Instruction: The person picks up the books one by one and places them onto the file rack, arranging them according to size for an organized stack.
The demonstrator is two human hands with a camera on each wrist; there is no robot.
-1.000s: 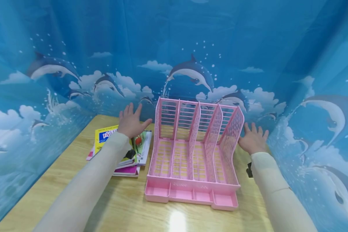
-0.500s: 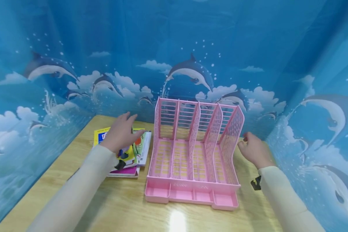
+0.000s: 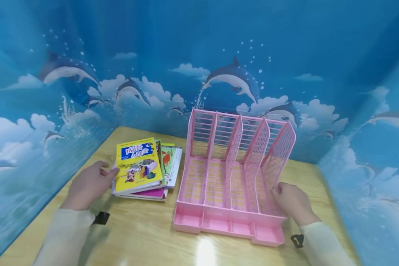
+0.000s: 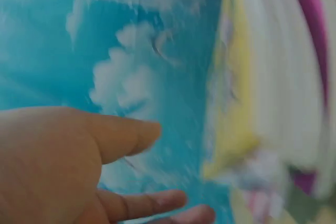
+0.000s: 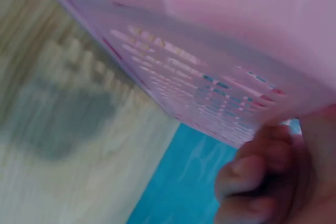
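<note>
A stack of books lies at the left of the table, topped by a yellow-covered one. My left hand is at the stack's left side, thumb and fingers apart; in the left wrist view they stand clear of the book edges. To the right of the books stands a pink desk file rack with upright slotted dividers and small trays along its front. Curled fingers of my right hand meet its right side wall; the right wrist view shows them against the slotted panel, the thumb partly hidden behind it.
Everything rests on a light wooden table. A blue curtain printed with dolphins encloses the back and both sides. The rack's tall back stands close to the curtain.
My left hand has drawn back from over the books to their left side, uncovering the yellow cover. My right hand has come down to the rack's right wall, fingers curling. The view has shifted slightly.
</note>
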